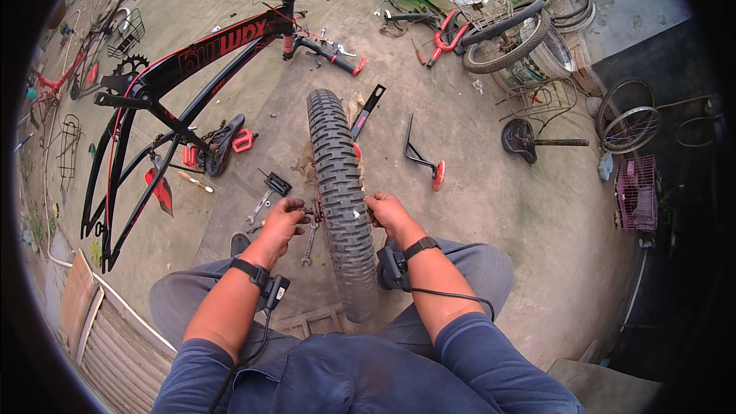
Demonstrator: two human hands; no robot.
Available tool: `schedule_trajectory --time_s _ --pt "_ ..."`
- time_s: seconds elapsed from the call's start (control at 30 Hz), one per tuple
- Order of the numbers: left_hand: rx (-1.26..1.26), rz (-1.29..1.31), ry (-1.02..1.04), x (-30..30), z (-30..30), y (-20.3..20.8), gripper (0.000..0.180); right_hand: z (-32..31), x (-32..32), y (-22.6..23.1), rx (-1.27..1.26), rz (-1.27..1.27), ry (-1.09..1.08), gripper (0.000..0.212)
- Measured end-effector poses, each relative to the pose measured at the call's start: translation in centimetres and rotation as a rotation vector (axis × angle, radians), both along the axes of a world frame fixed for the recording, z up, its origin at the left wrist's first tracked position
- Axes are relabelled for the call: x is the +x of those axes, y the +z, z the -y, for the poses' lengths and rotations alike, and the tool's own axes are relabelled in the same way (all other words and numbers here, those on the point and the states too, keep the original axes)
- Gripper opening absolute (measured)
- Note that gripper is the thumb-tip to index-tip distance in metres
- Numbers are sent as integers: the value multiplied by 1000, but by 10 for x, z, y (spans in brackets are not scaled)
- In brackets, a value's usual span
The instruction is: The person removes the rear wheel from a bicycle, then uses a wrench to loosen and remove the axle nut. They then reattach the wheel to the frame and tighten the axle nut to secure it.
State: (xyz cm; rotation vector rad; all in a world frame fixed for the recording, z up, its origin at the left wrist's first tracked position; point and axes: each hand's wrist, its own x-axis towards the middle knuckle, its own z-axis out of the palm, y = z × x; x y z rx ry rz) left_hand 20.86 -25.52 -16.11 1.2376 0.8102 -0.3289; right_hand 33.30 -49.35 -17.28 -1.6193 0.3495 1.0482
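A bicycle wheel with a thick, knobby black tyre [341, 199] stands upright between my knees, seen edge-on. On its left side, the fingers of my left hand [284, 222] are pinched together at the end of the wheel's axle [314, 213]. Across the tyre, my right hand [389, 213] has its fingers curled at the wheel's other side; what they hold is hidden. A combination wrench [310, 244] lies on the ground just below my left hand. Beyond that hand are a black pedal [276, 182] and another wrench [259, 207].
A black-and-red bicycle frame [207, 42] stands at the left, with a saddle [224, 146] beneath it. Ahead lie a black bracket [368, 111] and a bent kickstand-like rod [418, 155]. To the right are a saddle on a post [521, 140], loose wheels [640, 124] and a pink wire cage [636, 193].
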Motion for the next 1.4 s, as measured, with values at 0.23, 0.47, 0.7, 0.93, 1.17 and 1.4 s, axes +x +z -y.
schedule_trajectory --time_s 0.23,0.47,0.7,0.93,1.17,1.4 --pt "-17 -160 -36 1 -6 -4 29 -1 0 3 -21 11 19 26" --pt "-19 -22 78 0 -2 -11 25 -3 0 9 -8 9 14 22" --pt "-47 -120 8 1 -6 -6 29 -2 0 4 2 5 -3 21" --pt "-15 -19 39 0 -1 -6 28 1 0 -2 11 -2 -12 23" --pt "-7 -76 9 -1 -4 -9 25 -2 0 5 -1 7 9 22" --pt "-35 -70 59 -1 -4 -10 30 -1 1 2 -4 12 23 25"
